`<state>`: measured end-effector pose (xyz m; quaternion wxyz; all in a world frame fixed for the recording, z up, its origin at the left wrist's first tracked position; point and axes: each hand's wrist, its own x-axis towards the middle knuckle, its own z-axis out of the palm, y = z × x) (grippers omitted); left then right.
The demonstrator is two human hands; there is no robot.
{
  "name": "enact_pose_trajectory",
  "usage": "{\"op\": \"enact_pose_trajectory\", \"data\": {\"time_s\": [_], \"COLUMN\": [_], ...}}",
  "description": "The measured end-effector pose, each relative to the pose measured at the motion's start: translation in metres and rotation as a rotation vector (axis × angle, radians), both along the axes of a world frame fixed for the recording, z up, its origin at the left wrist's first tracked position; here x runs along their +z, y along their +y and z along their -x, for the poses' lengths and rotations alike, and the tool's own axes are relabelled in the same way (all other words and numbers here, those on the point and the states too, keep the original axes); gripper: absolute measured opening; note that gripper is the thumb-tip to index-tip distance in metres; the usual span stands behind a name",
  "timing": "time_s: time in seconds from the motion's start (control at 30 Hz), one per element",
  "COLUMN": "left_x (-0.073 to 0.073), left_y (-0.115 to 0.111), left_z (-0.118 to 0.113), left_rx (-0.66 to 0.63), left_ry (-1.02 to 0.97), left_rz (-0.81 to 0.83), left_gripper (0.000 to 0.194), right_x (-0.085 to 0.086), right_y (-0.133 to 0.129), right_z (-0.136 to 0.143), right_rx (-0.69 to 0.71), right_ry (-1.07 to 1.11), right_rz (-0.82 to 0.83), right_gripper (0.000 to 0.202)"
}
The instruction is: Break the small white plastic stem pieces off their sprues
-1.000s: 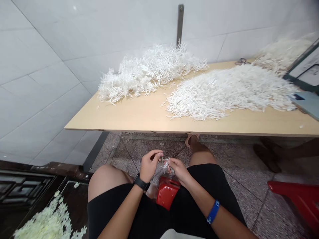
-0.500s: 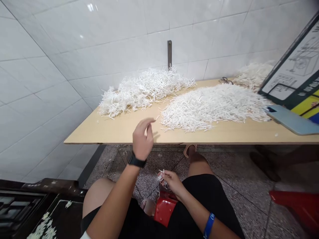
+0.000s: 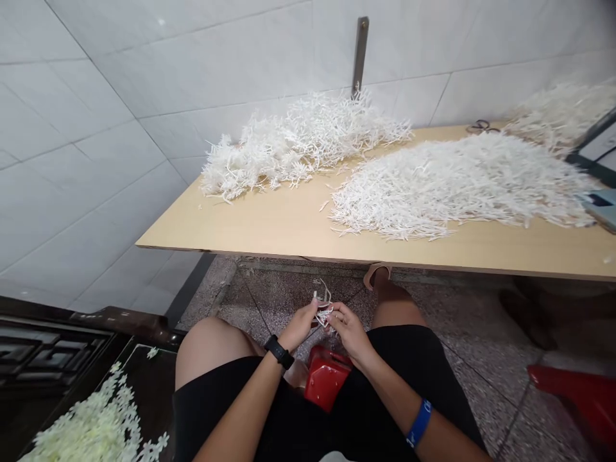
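Above my lap, my left hand (image 3: pixel 299 325) and my right hand (image 3: pixel 351 332) meet at the fingertips. Between them is a small bunch of thin white branched pieces (image 3: pixel 325 316), which look like plastic sprigs. Both hands are closed in a pinch on it, and the fingers partly hide it. One thin strand curves up above my fingers. On the wooden table beyond lie a heap of white branched sprigs (image 3: pixel 308 144) at the left and a flatter pile of short white pieces (image 3: pixel 457 186) at the right.
A red stool (image 3: pixel 327 378) shows between my knees, and another red piece of furniture (image 3: pixel 577 398) stands at right. Pale flower-shaped pieces (image 3: pixel 96 423) lie on a dark surface at lower left. Dark scissors (image 3: pixel 482 126) rest near the wall. A phone (image 3: pixel 604 206) lies by a box (image 3: pixel 599 147).
My left hand has come down from the table edge to my right hand and joined it at the white bunch. The view has shifted left and down, showing more pale flowers.
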<state>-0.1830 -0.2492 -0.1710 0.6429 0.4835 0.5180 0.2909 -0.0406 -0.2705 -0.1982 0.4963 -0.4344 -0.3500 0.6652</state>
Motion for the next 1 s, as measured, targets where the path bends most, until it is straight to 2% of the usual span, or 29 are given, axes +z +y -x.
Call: {"op": "enact_pose_trajectory", "data": {"time_s": [0.1,0.23,0.33,0.4,0.5,0.67,0.73,0.83,1.0], "left_x": [-0.002,-0.009,-0.005,-0.001,0.000,-0.008,-0.007,-0.003,-0.003], "left_y": [0.005,0.009,0.007,0.005,0.002,-0.001,-0.003,-0.004,-0.002], "left_z": [-0.006,-0.007,-0.004,-0.003,-0.005,-0.010,-0.013,-0.019,-0.021], "left_rx": [0.031,0.225,0.370,0.394,0.261,-0.075,-0.159,-0.206,-0.101], "left_ry": [0.009,0.166,0.296,0.318,0.203,0.343,0.303,0.187,0.106], "left_rz": [-0.018,-0.130,-0.297,-0.400,-0.337,-0.269,-0.279,-0.313,-0.243], "left_gripper": [0.059,0.045,0.041,0.031,0.032,0.060,0.068,0.070,0.066], "right_x": [0.002,0.002,0.001,-0.001,-0.002,0.000,0.002,0.003,0.004], "right_y": [0.000,0.002,0.002,0.003,0.003,0.002,0.002,0.001,0.000], "right_z": [0.000,-0.004,-0.008,-0.009,-0.011,-0.010,-0.009,-0.006,-0.005], "right_rx": [-0.028,-0.087,-0.125,-0.152,-0.179,-0.177,-0.161,-0.123,-0.039], "right_ry": [-0.018,-0.041,-0.056,-0.059,-0.052,-0.040,-0.041,-0.060,-0.121], "right_rz": [0.009,0.038,0.071,0.092,0.107,0.100,0.087,0.043,-0.017], "right_gripper": [0.039,0.042,0.045,0.047,0.045,0.042,0.040,0.036,0.034]}}
